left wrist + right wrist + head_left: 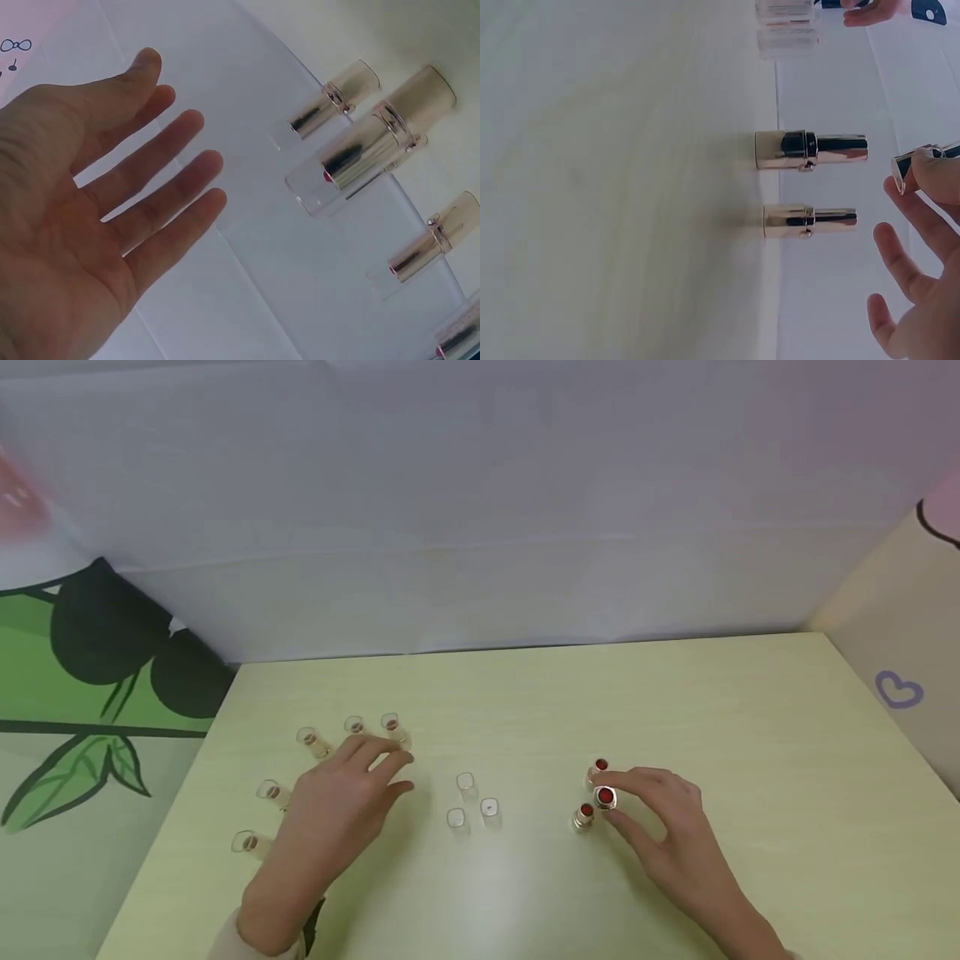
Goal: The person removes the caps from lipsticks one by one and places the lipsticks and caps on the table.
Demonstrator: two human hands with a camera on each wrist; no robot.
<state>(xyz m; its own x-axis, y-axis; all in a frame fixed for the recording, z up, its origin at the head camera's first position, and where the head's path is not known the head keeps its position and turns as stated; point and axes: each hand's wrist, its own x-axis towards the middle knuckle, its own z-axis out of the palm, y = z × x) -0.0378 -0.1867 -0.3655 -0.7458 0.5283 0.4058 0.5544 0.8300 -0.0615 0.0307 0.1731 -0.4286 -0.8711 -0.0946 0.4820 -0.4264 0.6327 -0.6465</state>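
Observation:
Between thumb and fingers, my right hand (678, 843) pinches an uncapped lipstick (605, 797) with a red tip and a gold case. In the right wrist view this lipstick (904, 169) is raised off the table. Two more uncapped lipsticks stand upright close by, one behind (601, 766) and one at the front left (583, 816). My left hand (337, 802) hovers with its fingers loosely spread and nothing in them. Near it, several lipsticks wearing clear caps stand on the left, including one capped lipstick (367, 142) large in the left wrist view.
Three clear caps stand in a small group mid-table, among them a cap (466, 782) at the back. The pale table (712, 710) meets a white cloth wall (480, 585) at its far edge. Printed side panels flank it left and right.

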